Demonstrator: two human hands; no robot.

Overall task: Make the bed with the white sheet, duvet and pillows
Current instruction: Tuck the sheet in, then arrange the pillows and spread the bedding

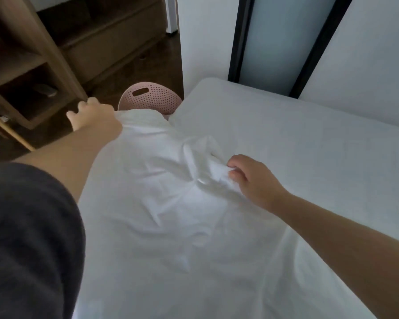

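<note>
Observed: the white sheet (pixel 161 203) lies bunched and creased over the near left part of the bed (pixel 297 139). Its far end hangs off the corner, close against the pink basket (pixel 150 97) on the floor. The far and right parts of the bed are smooth, and I cannot tell whether that surface is bare mattress or already covered. My right hand (pixel 249 178) is clamped on the sheet, thumb and fingertips pinching a raised fold near the middle of the bunch. My left hand (pixel 93 116) is stretched out at the sheet's far left end, fingers spread apart with nothing visible between them; the cloth meets it on the wrist side only. Duvet and pillows are not in view. Assessment: the step in hand is spreading the sheet, and the task looks to be at an early stage. Recommendation: a pinch in mid-cloth will only drag a ridge, so the right hand should work along the fold to a true edge or corner. The left hand should take the edge beside it before any pull. Both hands should then draw apart together, low over the bed, so the creases run out evenly. Risk noted: the overhanging end may slide off into the basket if only one side is pulled.
</note>
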